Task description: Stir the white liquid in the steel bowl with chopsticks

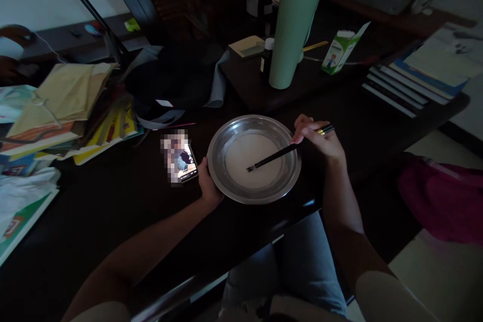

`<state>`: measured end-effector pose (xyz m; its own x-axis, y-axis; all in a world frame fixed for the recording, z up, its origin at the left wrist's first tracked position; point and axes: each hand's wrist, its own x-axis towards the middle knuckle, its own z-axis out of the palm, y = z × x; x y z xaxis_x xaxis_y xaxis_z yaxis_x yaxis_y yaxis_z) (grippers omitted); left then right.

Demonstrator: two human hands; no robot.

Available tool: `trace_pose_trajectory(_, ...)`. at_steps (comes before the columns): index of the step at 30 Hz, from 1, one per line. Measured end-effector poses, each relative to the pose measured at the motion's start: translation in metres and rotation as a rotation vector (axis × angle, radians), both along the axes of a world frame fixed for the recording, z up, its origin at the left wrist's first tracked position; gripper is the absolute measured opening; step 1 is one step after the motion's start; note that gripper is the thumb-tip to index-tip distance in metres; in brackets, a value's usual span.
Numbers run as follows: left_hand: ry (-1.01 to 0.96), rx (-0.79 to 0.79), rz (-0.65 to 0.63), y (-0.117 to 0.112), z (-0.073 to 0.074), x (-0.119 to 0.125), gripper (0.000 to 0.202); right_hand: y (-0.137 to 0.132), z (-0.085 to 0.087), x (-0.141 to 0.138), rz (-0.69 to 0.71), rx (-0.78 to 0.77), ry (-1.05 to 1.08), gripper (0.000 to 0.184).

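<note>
A round metal bowl (218, 166) stands at the table's front, holding a smooth whitish liquid (241, 148). My left hand (210, 184) grips the bowl's left side, thumb against the rim and the other fingers hidden beneath. In my right hand (322, 140), closed over the bowl's right rim, is a pair of black chopsticks (278, 154) with gold bands near the top. They slant down to the left, held close together, and their tips meet the liquid near the middle. Just left of my left hand lies a lit phone (187, 163), its picture partly blurred out.
Behind the bowl, a tall green thermos (296, 30) stands beside a small dark bottle (267, 56). An opened green-white carton (339, 50) and stacked books (418, 78) are to the right. A dark bag (169, 75) and piled papers (64, 90) occupy the left.
</note>
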<state>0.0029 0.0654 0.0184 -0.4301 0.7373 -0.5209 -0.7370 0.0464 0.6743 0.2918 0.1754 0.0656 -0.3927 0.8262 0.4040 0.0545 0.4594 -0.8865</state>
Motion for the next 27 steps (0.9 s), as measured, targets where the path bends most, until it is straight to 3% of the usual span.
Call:
trace_pose_trajectory(5, -0.031, -0.016, -0.011, 0.000, 0.007, 0.003, 0.030, 0.004, 0.003, -0.003, 0.020, 0.039, -0.067, 0.039)
trace_pose_trajectory(11, -0.019, -0.010, -0.028, -0.001, 0.006, 0.000, 0.029, 0.003, -0.002, 0.006, -0.108, 0.004, 0.016, 0.041)
trace_pose_trajectory(19, -0.007, 0.015, -0.025, 0.000, 0.005, 0.002, 0.031, 0.001, 0.005, -0.006, 0.096, 0.029, -0.091, 0.036)
trace_pose_trajectory(23, -0.009, -0.015, -0.025, 0.000, 0.007, 0.002, 0.030, 0.003, 0.001, -0.002, -0.010, 0.048, -0.057, 0.032)
trace_pose_trajectory(27, -0.015, -0.048, -0.008, 0.000, 0.010, 0.003, 0.028, 0.002, -0.004, 0.004, -0.107, 0.045, 0.053, 0.039)
